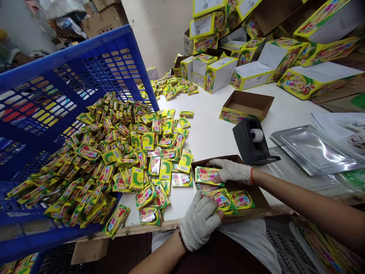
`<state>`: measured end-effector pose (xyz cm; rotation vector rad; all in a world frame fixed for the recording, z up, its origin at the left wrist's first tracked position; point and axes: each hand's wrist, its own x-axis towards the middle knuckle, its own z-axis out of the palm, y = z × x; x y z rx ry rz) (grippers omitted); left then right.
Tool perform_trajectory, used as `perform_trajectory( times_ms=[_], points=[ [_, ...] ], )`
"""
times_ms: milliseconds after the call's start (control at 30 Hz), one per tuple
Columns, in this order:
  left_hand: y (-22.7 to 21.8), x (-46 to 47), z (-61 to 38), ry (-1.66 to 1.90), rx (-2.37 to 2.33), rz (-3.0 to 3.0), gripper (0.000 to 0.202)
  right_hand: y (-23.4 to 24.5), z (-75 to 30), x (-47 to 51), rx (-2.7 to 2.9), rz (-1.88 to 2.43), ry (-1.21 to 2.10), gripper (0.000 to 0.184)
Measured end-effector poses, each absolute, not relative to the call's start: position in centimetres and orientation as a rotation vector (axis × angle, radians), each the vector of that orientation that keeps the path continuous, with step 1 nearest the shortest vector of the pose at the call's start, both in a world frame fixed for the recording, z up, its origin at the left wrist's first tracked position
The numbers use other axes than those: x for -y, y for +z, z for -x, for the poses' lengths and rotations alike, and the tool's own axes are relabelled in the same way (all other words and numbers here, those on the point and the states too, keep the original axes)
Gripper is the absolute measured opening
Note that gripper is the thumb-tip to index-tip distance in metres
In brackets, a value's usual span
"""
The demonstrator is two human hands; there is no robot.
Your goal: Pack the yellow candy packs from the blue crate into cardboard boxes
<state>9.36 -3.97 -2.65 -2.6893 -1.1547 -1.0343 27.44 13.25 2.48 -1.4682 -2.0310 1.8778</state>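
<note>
In the head view, an open cardboard carton (261, 196) lies at the table's front edge, with small yellow-green "TWINS" boxes (242, 199) inside it. My right hand (235, 171), in a white knit glove with bare fingertips, reaches in from the right and is closed on a small box (207, 176) at the carton's left end. My left hand (199, 220), gloved the same way, curls over the carton's near side. Its fingertips grip another small box (222, 199). The undersides of both held boxes are hidden, so I cannot tell how many each hand holds.
A tipped blue plastic crate (139, 64) spills a heap of small boxes (114, 148) onto the white table (203, 125). A black tape dispenser (251, 142) stands behind the carton, near another open carton (248, 104). Clear plastic trays (319, 148) lie right; display boxes (222, 72) stack behind.
</note>
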Motion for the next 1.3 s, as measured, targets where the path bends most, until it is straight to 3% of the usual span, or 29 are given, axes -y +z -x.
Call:
perform_trajectory(
  times_ms=[100, 333, 700, 833, 933, 1100, 1300],
  points=[
    [-3.0, 4.1, -9.3, -0.991, 1.165, 2.708, 0.017, 2.7, -27.5, -13.4, 1.985, 1.495, 2.047, 0.063],
    [-2.7, 3.9, -9.4, -1.129, 1.134, 2.637, 0.014, 3.5, -27.2, -15.8, 2.021, 1.381, 2.406, 0.068],
    [-3.1, 3.8, -9.5, -1.123, 1.121, 2.643, 0.014, 3.6, -26.8, -13.6, 1.979, 1.49, 2.215, 0.074],
    [-2.8, 3.8, -9.5, -1.108, 1.136, 2.648, 0.015, 4.8, -28.4, -13.6, 2.206, 1.43, 1.918, 0.076],
    [-2.7, 3.9, -9.4, -1.079, 1.152, 2.655, 0.015, 5.7, -29.3, -13.5, 2.527, 1.494, 1.439, 0.087],
    [-2.7, 3.9, -9.5, -1.058, 1.152, 2.66, 0.014, 5.1, -29.1, -11.9, 2.967, 1.452, 0.67, 0.083],
    [-1.7, 3.7, -9.6, -1.155, 1.149, 2.578, 0.012, 4.1, -29.0, -10.1, 2.988, 1.374, 0.306, 0.086]
  ],
)
